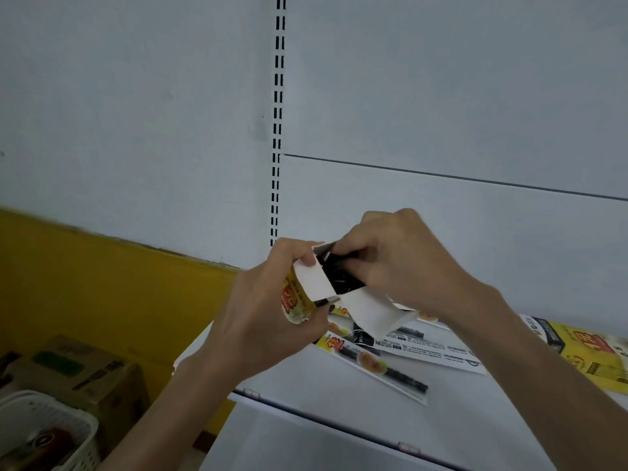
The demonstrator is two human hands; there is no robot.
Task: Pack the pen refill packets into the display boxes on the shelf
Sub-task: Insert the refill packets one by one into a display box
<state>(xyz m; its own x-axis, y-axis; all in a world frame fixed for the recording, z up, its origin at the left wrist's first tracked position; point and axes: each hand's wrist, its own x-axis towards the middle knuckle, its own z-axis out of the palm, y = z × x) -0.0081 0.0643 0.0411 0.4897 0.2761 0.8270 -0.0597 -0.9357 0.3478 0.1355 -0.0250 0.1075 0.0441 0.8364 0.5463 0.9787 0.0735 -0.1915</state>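
My left hand (272, 300) grips a small display box (314, 283), white inside with a yellow and red printed outside, held above the white shelf (323, 385). Its open top shows dark refills. My right hand (390, 260) pinches a dark refill packet (339, 266) at the box's mouth, partly inside it. A white flap (373, 314) of the box hangs below my hands. Loose refill packets (384, 365) lie flat on the shelf beneath, white with a dark pen strip and a red-yellow label.
A flattened yellow display box (588, 351) lies on the shelf at the right edge. Lower left, off the shelf, stand a cardboard carton (78, 368) and a white plastic basket (47, 433). A slotted upright (277, 130) runs up the grey back panel.
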